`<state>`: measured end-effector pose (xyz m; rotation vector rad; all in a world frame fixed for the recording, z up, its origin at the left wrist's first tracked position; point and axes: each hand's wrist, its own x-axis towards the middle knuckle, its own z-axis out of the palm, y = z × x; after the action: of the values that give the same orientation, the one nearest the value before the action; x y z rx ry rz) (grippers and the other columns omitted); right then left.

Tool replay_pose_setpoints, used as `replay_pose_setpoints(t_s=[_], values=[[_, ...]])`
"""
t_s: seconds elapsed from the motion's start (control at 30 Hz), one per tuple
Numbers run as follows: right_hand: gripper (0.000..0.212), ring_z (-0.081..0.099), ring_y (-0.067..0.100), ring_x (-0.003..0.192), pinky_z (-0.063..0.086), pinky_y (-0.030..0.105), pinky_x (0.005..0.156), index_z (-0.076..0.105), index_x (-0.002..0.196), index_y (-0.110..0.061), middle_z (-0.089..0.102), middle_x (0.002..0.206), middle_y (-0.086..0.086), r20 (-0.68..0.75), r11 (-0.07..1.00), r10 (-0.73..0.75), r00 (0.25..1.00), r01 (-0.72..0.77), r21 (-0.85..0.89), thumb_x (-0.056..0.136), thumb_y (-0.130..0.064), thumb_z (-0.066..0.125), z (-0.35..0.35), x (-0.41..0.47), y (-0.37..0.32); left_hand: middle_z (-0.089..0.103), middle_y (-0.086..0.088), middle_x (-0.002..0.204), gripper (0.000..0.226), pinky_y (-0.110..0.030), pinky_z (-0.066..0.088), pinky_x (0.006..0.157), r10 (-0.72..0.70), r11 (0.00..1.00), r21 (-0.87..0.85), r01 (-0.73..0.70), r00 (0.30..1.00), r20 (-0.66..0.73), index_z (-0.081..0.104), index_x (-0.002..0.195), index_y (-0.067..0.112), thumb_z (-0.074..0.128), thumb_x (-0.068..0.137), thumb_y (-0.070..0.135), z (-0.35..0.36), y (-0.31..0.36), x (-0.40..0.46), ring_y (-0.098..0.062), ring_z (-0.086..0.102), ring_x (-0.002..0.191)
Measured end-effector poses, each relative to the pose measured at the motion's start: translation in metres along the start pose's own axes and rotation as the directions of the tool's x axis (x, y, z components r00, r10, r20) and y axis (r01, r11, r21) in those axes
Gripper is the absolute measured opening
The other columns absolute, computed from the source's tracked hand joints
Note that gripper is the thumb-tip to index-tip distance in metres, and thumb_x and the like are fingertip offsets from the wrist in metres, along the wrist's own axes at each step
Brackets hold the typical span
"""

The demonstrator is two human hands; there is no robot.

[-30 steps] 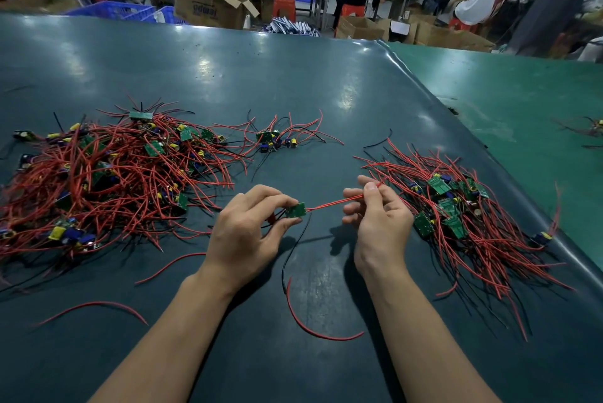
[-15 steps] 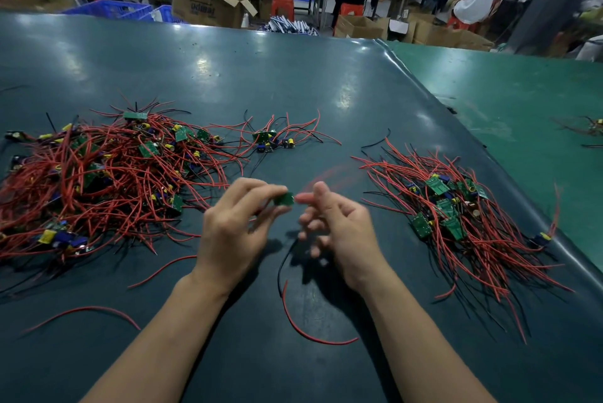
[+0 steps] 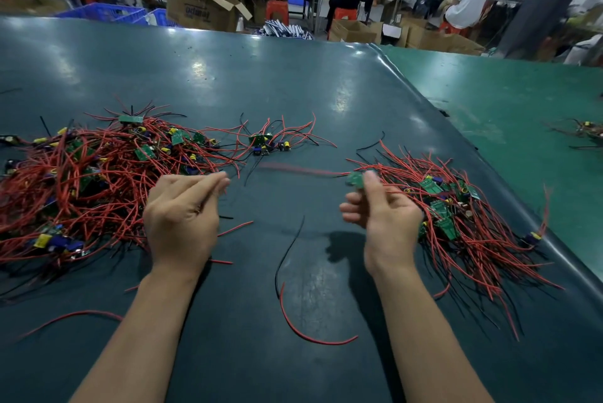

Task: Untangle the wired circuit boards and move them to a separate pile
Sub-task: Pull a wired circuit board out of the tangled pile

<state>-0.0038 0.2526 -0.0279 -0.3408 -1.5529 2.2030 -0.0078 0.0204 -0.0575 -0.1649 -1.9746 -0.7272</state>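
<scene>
A big tangle of red-wired green circuit boards (image 3: 98,181) lies at the left of the dark table (image 3: 261,83). A smaller, separate pile of wired boards (image 3: 463,216) lies at the right. My right hand (image 3: 381,213) pinches one small green circuit board (image 3: 355,180) just left of that right pile; its red wire trails leftward as a blur. My left hand (image 3: 182,210) hovers at the inner edge of the left tangle with fingers loosely curled and nothing visible in them.
A small cluster of boards (image 3: 264,145) sits apart behind the hands. Loose red wire (image 3: 310,335) and black wire (image 3: 287,252) lie between my forearms. The table's right edge borders a lighter green table (image 3: 505,115). Cardboard boxes (image 3: 199,8) and seated people are beyond.
My left hand let go of the board and drew back left toward the tangle. My right hand took the board and carried it right, up to the edge of the separate pile.
</scene>
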Motion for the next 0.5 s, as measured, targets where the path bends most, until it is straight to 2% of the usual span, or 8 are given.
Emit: replay_pose_setpoints(t_s=[0.07, 0.13, 0.23, 0.3, 0.37, 0.43, 0.5], values=[[0.025, 0.069, 0.017, 0.054, 0.053, 0.021, 0.048, 0.065, 0.085, 0.001, 0.070, 0.063, 0.006, -0.207, 0.985, 0.004, 0.978, 0.032, 0.171, 0.094, -0.022, 0.064, -0.008, 0.008, -0.005, 0.074, -0.011, 0.083, 0.012, -0.032, 0.047, 0.071, -0.075, 0.997, 0.021, 0.076, 0.996, -0.046, 0.077, 0.095, 0.001, 0.074, 0.087, 0.010, -0.002, -0.004, 0.001, -0.030, 0.063, 0.072], [0.033, 0.074, 0.020, 0.069, 0.055, 0.019, 0.056, 0.065, 0.097, 0.003, 0.074, 0.078, 0.011, -0.316, 0.936, 0.109, 0.943, 0.010, 0.353, 0.091, -0.029, 0.068, -0.013, 0.011, -0.006, 0.074, -0.011, 0.084, 0.011, -0.034, 0.048, 0.071, -0.102, 0.993, 0.051, 0.104, 0.994, -0.040, 0.077, 0.094, 0.003, 0.073, 0.088, 0.011, -0.003, -0.004, 0.001, -0.031, 0.063, 0.073], [0.036, 0.074, 0.021, 0.077, 0.056, 0.017, 0.059, 0.064, 0.105, 0.008, 0.074, 0.096, 0.017, -0.287, 0.863, 0.310, 0.906, -0.142, 0.484, 0.089, -0.023, 0.071, -0.015, 0.012, -0.002, 0.074, -0.009, 0.083, 0.008, -0.037, 0.049, 0.073, -0.109, 0.991, 0.079, 0.109, 0.994, -0.006, 0.077, 0.092, 0.005, 0.074, 0.087, 0.011, 0.000, 0.000, -0.002, -0.030, 0.062, 0.074], [0.029, 0.074, 0.021, 0.072, 0.057, 0.018, 0.058, 0.064, 0.101, 0.009, 0.075, 0.086, 0.015, -0.191, 0.873, 0.318, 0.929, -0.208, 0.441, 0.091, -0.018, 0.068, -0.011, 0.010, 0.001, 0.074, -0.007, 0.082, 0.008, -0.040, 0.049, 0.073, -0.121, 0.989, 0.095, 0.116, 0.991, 0.053, 0.077, 0.090, 0.007, 0.073, 0.087, 0.013, 0.002, 0.001, -0.003, -0.031, 0.061, 0.075], [0.023, 0.072, 0.019, 0.063, 0.056, 0.019, 0.053, 0.064, 0.093, 0.004, 0.073, 0.072, 0.012, -0.096, 0.916, 0.284, 0.954, -0.240, 0.323, 0.095, -0.018, 0.063, -0.005, 0.006, 0.007, 0.074, -0.007, 0.082, 0.008, -0.043, 0.051, 0.073, -0.137, 0.985, 0.118, 0.126, 0.987, 0.084, 0.077, 0.090, 0.008, 0.072, 0.087, 0.014, 0.000, 0.000, -0.003, -0.032, 0.061, 0.075], [0.021, 0.067, 0.016, 0.054, 0.053, 0.020, 0.047, 0.064, 0.086, 0.000, 0.070, 0.064, 0.008, -0.024, 0.963, 0.240, 0.970, -0.235, 0.134, 0.098, -0.017, 0.058, 0.002, 0.001, 0.013, 0.073, -0.007, 0.081, 0.007, -0.045, 0.051, 0.073, -0.163, 0.977, 0.153, 0.147, 0.982, 0.095, 0.077, 0.090, 0.008, 0.073, 0.088, 0.014, -0.005, 0.001, -0.002, -0.032, 0.061, 0.075], [0.021, 0.062, 0.014, 0.048, 0.050, 0.022, 0.043, 0.064, 0.083, -0.002, 0.067, 0.060, 0.005, 0.041, 0.984, 0.163, 0.986, -0.159, -0.084, 0.098, -0.015, 0.057, 0.007, -0.004, 0.019, 0.073, -0.009, 0.084, 0.009, -0.046, 0.050, 0.075, -0.195, 0.964, 0.206, 0.165, 0.972, 0.132, 0.076, 0.091, 0.008, 0.072, 0.088, 0.014, -0.011, 0.004, 0.001, -0.034, 0.061, 0.078]])
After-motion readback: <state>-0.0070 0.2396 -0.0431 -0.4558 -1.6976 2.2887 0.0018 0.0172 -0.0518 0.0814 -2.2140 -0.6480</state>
